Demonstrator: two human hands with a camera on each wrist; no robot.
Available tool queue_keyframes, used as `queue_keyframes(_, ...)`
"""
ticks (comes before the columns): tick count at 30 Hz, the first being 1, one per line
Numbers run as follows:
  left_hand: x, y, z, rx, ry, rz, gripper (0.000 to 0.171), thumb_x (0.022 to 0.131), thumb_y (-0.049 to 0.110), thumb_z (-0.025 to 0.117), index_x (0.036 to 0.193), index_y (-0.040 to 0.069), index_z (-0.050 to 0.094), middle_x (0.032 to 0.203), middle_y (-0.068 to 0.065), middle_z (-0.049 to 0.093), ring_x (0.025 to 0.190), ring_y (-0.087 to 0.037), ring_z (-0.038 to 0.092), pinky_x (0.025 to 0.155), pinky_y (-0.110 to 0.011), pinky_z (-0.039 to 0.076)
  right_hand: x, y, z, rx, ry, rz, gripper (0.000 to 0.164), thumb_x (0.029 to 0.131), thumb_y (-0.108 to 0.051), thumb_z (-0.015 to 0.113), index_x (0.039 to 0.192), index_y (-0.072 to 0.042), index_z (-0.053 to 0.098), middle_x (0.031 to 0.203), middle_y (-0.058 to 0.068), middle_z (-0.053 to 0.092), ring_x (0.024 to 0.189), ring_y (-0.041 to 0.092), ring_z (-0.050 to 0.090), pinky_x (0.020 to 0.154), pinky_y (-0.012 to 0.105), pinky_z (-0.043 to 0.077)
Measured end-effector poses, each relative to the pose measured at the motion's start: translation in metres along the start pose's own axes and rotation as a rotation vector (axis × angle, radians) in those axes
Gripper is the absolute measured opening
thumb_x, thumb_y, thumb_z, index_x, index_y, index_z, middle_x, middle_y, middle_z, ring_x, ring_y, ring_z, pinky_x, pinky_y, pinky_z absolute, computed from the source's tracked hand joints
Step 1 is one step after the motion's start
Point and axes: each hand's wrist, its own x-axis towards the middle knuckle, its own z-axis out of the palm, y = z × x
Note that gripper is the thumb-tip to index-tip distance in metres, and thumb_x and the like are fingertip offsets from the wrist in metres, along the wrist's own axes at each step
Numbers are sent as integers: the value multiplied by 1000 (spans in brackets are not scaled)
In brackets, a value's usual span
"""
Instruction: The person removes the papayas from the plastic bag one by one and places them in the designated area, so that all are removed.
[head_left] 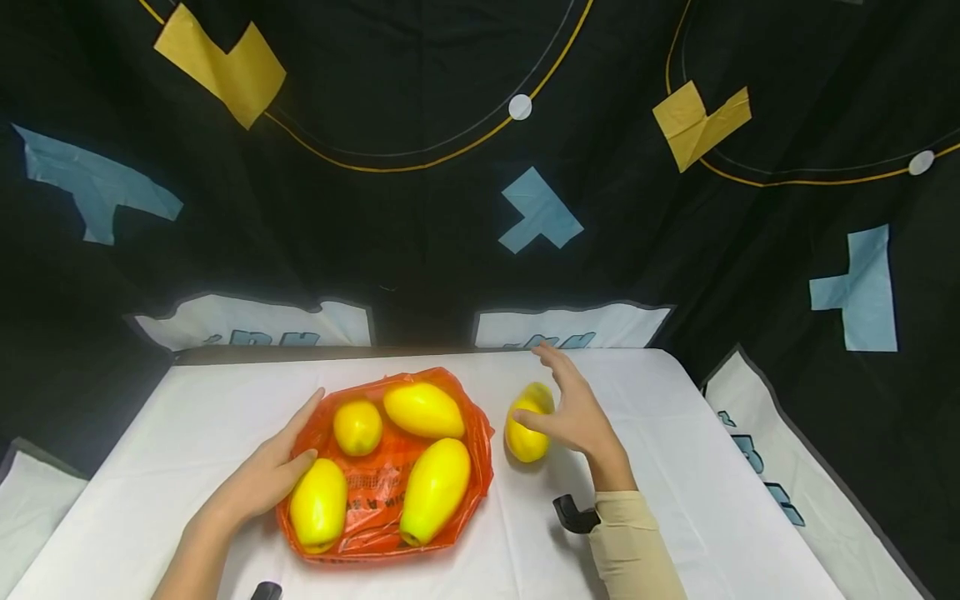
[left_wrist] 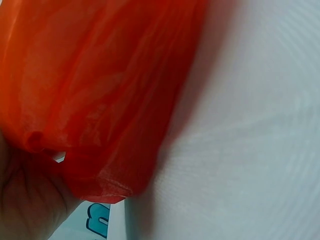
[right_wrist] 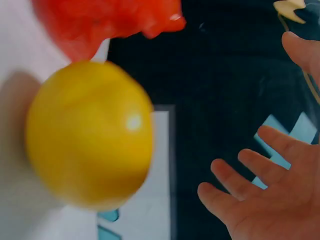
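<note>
An orange-red plastic bag [head_left: 382, 500] stands on the table with its mouth wide and its rim spread. Inside lie several smooth yellow fruits, among them a long one [head_left: 437, 492] at the right and a rounder one [head_left: 357, 427] at the back left; their exact kind is unclear. My left hand [head_left: 262, 475] holds the bag's left rim, thumb over the edge and fingers along the outside. To the bag's right, another yellow fruit [right_wrist: 90, 137] rests on the table. Above and beside it hovers my right hand [head_left: 573, 408], fingers spread, apart from the fruit in the right wrist view.
The white-covered table [head_left: 720, 517] extends to both sides of the bag. Behind it hangs a black curtain [head_left: 405, 242] with yellow and blue tape pieces. A black wrist mount [head_left: 576, 515] sits by the right sleeve [head_left: 633, 542].
</note>
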Motion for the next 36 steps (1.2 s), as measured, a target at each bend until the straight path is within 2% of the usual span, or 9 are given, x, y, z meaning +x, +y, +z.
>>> queue_keyframes(6, 0, 0, -2, -1, 3, 1, 83, 97, 10, 54, 156, 39, 5, 159, -19, 18, 139, -51, 22, 106, -72, 19, 4, -25, 0, 79, -9, -85, 91, 67, -36, 85, 146, -36, 40, 155, -16, 27, 134, 17, 38, 108, 46, 38)
queue_keyframes(9, -1, 0, -2, -2, 0, -6, 82, 97, 11, 54, 156, 39, 5, 160, -19, 17, 139, -51, 22, 106, -72, 19, 5, -36, 2, 134, -45, -133, 92, 67, -33, 85, 147, -34, 39, 155, -17, 27, 134, 17, 39, 109, 43, 38)
queue_keyframes(15, -2, 0, -2, -5, -9, -20, 81, 98, 12, 53, 156, 41, 4, 160, -19, 18, 139, -51, 22, 105, -72, 19, 5, -56, 11, 196, -137, -198, 92, 71, -36, 85, 148, -33, 36, 154, -14, 29, 133, 15, 38, 109, 43, 38)
queue_keyframes(24, -2, 1, -1, -7, -6, -11, 80, 98, 11, 53, 157, 37, 5, 160, -18, 17, 139, -50, 22, 106, -72, 19, -1, -81, 24, 230, -266, -232, 90, 72, -34, 83, 148, -22, 38, 153, -10, 31, 134, 16, 38, 107, 42, 40)
queue_keyframes(31, -2, 1, 0, 1, -5, -15, 80, 98, 12, 53, 157, 36, 5, 160, -17, 18, 140, -49, 23, 106, -71, 20, -7, -93, 41, 101, -353, -261, 87, 70, -46, 81, 146, -34, 39, 150, -16, 35, 135, 12, 35, 107, 48, 39)
queue_keyframes(36, -1, -2, 0, -2, -5, -14, 80, 98, 13, 53, 157, 38, 5, 160, -17, 19, 139, -49, 24, 105, -71, 21, -11, -97, 49, 18, -424, -240, 90, 70, -54, 78, 147, -33, 38, 148, -16, 38, 132, 15, 41, 107, 49, 38)
